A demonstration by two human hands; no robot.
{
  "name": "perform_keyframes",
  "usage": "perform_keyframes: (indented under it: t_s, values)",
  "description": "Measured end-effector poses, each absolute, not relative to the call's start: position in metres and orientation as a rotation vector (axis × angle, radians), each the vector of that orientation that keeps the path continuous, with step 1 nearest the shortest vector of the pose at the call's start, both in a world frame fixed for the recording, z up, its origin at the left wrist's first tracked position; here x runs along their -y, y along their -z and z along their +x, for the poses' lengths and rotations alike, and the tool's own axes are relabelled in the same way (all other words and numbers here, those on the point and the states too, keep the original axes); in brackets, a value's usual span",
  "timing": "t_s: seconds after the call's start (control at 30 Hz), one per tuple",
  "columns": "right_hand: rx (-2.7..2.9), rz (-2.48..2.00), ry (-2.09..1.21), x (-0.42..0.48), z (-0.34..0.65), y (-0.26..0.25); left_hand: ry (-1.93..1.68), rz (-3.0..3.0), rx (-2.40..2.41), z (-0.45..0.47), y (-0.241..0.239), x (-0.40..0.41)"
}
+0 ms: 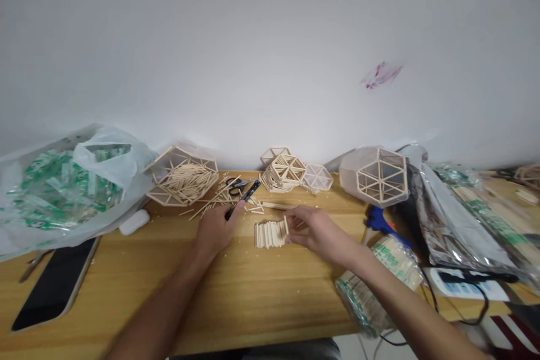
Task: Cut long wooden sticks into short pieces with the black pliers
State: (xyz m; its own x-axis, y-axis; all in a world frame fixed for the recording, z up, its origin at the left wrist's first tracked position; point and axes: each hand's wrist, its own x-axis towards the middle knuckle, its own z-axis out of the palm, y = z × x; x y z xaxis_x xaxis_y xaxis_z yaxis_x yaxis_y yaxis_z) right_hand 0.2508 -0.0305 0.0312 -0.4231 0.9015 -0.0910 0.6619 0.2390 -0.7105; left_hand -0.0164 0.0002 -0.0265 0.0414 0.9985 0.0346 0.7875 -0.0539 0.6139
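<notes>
My left hand (216, 229) is wrapped round a slim black tool (248, 193) that looks like a utility knife, its far end pointing up and right. A row of short wooden sticks (270, 234) lies side by side on the wooden table in front of me. At the right end of that row, my right hand (314, 232) is closed, thumb and fingers pinching a short wooden stick (286, 223). Black-handled scissors (236, 184) lie among loose sticks just beyond my left hand.
At the back stand a hexagonal holder of sticks (185, 180), small hexagonal stick frames (289, 170) and a larger hexagonal frame (382, 176). Left are a plastic bag (67, 191) and a phone (54, 284). Right are a blue glue gun (382, 219) and a packet of sticks (379, 284).
</notes>
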Motion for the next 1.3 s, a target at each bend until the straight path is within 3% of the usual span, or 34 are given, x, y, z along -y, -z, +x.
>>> perform_keyframes:
  t_s: [0.13,0.47,0.6,0.77,1.03,1.3]
  values:
    - [2.418,-1.407,-0.780,0.031,0.247,-0.034,-0.663,1.903,-1.794,-0.017,0.026,0.000]
    - [2.473,-1.397,-0.845,0.027,0.235,-0.038,-0.604,1.863,-1.790,-0.015,0.021,0.001]
    - [2.290,-1.693,-0.798,0.036,0.224,-0.042,-0.616,1.874,-1.786,-0.016,0.022,0.001]
    - [2.120,-2.249,-0.462,0.052,0.182,-0.033,-0.622,1.855,-1.785,-0.016,0.021,0.002]
    - [2.065,-2.451,-0.356,0.048,0.134,-0.013,-0.578,1.879,-1.799,-0.016,0.017,0.003]
    - [2.429,-2.309,-0.197,0.046,0.134,-0.009,-0.554,1.892,-1.785,-0.016,0.016,0.003]
